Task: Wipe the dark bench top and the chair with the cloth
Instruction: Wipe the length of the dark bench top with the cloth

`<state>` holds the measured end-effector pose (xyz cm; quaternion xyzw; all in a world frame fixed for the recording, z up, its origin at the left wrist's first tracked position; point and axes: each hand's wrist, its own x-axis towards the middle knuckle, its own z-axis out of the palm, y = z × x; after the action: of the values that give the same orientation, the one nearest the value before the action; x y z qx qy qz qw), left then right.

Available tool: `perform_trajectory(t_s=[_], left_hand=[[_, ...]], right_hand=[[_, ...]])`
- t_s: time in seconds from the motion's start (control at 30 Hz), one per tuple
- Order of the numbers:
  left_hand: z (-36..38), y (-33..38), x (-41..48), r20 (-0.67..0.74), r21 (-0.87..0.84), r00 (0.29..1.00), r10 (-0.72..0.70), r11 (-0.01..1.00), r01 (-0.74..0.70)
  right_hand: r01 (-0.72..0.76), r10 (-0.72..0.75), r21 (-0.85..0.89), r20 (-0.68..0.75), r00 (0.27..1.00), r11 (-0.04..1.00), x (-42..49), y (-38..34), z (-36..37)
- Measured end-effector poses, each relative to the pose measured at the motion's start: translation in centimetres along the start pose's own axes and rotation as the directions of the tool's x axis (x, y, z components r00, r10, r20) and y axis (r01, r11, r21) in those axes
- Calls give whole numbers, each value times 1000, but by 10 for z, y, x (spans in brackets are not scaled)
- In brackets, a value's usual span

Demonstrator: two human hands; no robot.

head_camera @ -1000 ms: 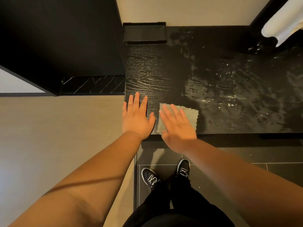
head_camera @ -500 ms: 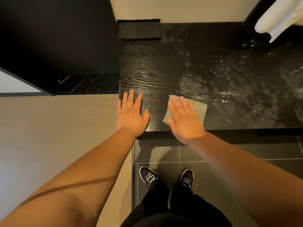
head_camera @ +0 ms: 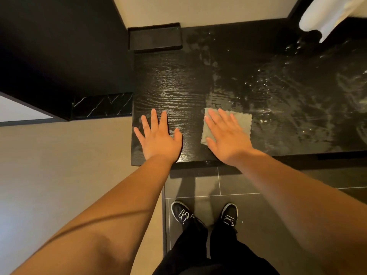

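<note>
The cloth (head_camera: pixel 241 124) is seen lying flat on the bench (head_camera: pixel 174 84), near its front edge, at about 3 o'clock from the left hand (head_camera: pixel 158 138). It is pressed down by the right hand (head_camera: pixel 226 137), whose fingers are spread and whose palm covers the cloth's near left part; nothing is gripped, the cloth being merely pinned under an open palm. The left hand is laid flat and open on bare wood beside it, holding nothing, and appears to be used as a brace.

At 1 to 3 o'clock from the cloth the top glistens with wet streaks and droplets, while the patch at 11 o'clock looks drier, its grain clearly shown. A shallow black tray (head_camera: pixel 155 36) sits at the back edge, at 11 o'clock. A white object (head_camera: pixel 325 14) is seen at the far right corner; what it is cannot be told. No chair can be made out.

The cloth is judged to be thin, soft and light, likely damp, so it should slide easily on the slick surface but may bunch or fold if pushed from one edge only. Flat pressure across its middle is best kept; for lifting, a pinch at the free far right corner would serve. The bench wipe is judged partly done.
</note>
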<state>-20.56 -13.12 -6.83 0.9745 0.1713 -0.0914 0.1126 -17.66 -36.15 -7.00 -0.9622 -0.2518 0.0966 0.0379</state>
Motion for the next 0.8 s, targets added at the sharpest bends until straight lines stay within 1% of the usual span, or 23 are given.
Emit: perform_trajectory(t_s=[0.03,0.07,0.1,0.2,0.27,0.3,0.4,0.5,0.53,0.57,0.67,0.8], left_hand=[[1,0,0,-10,2,1000,-1,1000,1],[1,0,0,-18,4,1000,-2,1000,3],[1,1,0,-23,5,1000,-3,1000,3],[1,2,0,-32,15,999,-4,1000,4],[1,2,0,-33,12,999,-9,1000,9],[1,2,0,-36,8,999,-11,1000,11],[1,3,1,-48,2,999,-16,1000,16],[2,2,0,-54,2,998,-22,1000,22],[2,2,0,-55,3,998,-21,1000,21],[2,2,0,-55,7,998,-22,1000,22],[3,3,1,-67,16,997,-31,999,32],[4,4,2,-72,24,997,-36,999,38]], right_hand=[[-37,37,-7,-25,999,999,-5,-11,4],[-40,40,-2,-41,998,999,-11,-22,8],[-2,3,10,-46,999,1000,-17,-29,12],[214,-213,23,-24,977,977,-25,-20,16],[314,-314,38,-6,949,949,-15,5,8],[309,-310,43,7,951,950,-8,17,4],[134,-135,12,54,989,991,13,40,-8],[-34,34,-1,54,998,999,13,18,-9],[-37,36,10,57,998,999,9,7,-8],[5,-6,26,58,998,1000,3,-4,-5],[217,-218,18,45,975,976,-8,-19,4],[393,-393,17,81,916,920,17,3,-2]])
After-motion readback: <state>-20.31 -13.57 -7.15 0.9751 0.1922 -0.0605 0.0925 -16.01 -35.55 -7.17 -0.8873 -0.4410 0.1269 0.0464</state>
